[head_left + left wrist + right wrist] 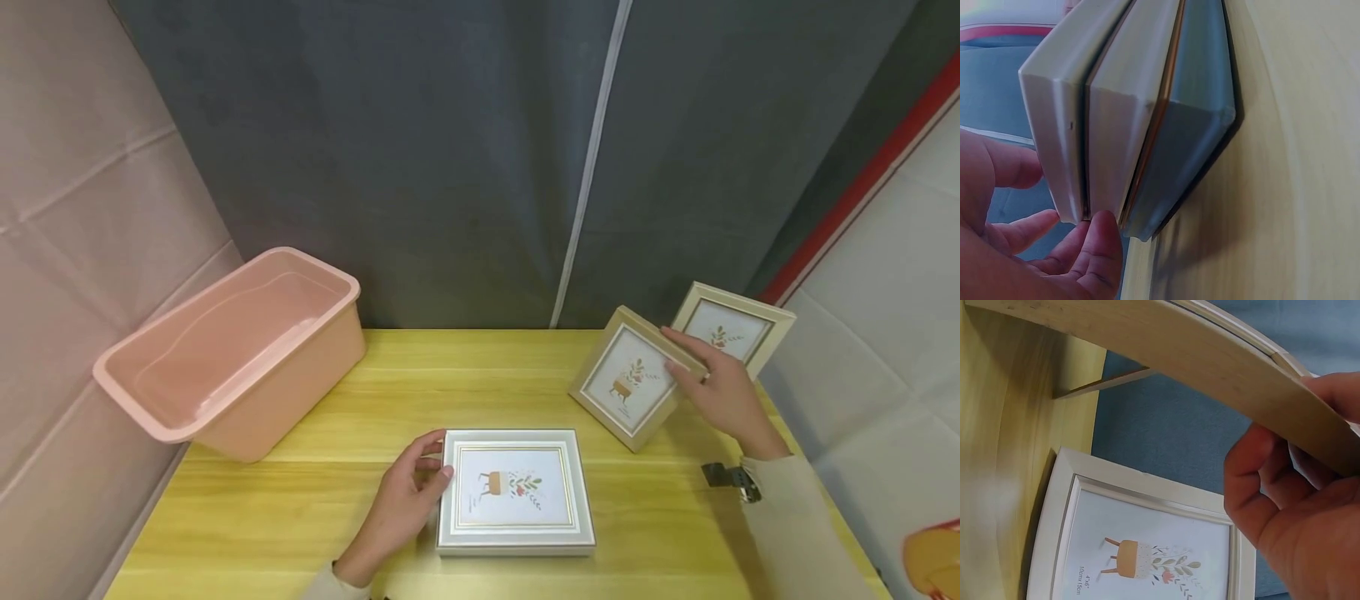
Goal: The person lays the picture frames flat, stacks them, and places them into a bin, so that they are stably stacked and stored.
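My right hand (723, 392) grips the upper right edge of a light-wood picture frame (603, 387), thumb in front and fingers behind. That frame stands tilted on the table; its back stand (1107, 382) sticks out in the right wrist view. Just behind it stands a cream picture frame (772, 333), partly covered by the hand and the first frame. Near the table's front lies a flat stack of three frames, with a white picture frame (581, 492) on top. My left hand (401, 500) rests its fingertips against the stack's left side, above the bottom grey-blue frame (1191, 131).
A pink plastic bin (255, 400) stands at the table's left back. Dark grey cloth (420, 167) hangs behind the yellow wood-grain table (300, 517). Pale panels close in both sides. A dark watch strap (720, 476) shows at the right wrist.
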Motion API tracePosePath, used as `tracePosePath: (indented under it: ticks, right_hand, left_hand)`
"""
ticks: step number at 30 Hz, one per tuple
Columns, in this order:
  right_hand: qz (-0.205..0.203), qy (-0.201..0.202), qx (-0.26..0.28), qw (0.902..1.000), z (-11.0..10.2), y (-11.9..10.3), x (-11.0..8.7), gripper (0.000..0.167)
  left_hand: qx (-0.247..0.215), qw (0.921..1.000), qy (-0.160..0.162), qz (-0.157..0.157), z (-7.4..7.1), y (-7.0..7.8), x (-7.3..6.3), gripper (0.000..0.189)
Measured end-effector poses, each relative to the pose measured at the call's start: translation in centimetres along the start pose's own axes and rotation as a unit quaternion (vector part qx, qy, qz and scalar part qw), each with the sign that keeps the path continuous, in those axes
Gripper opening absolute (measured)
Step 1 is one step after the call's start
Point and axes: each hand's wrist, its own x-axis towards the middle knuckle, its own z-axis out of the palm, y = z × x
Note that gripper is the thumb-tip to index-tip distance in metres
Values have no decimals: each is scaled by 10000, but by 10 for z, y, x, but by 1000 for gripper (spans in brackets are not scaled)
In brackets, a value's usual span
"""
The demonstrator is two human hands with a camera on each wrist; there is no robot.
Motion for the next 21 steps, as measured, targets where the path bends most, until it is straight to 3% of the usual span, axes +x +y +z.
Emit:
tracePosePath:
  ticks: [7,21]
  right_hand:
    - [87,91,273,9995,-3,-7,-7,51]
    - [4,822,869,9928,-8,-33,-25,53]
  left_hand:
    - [53,10000,17,-2,1,1,0,54]
    - [80,10000,0,8,-2,4,-1,55]
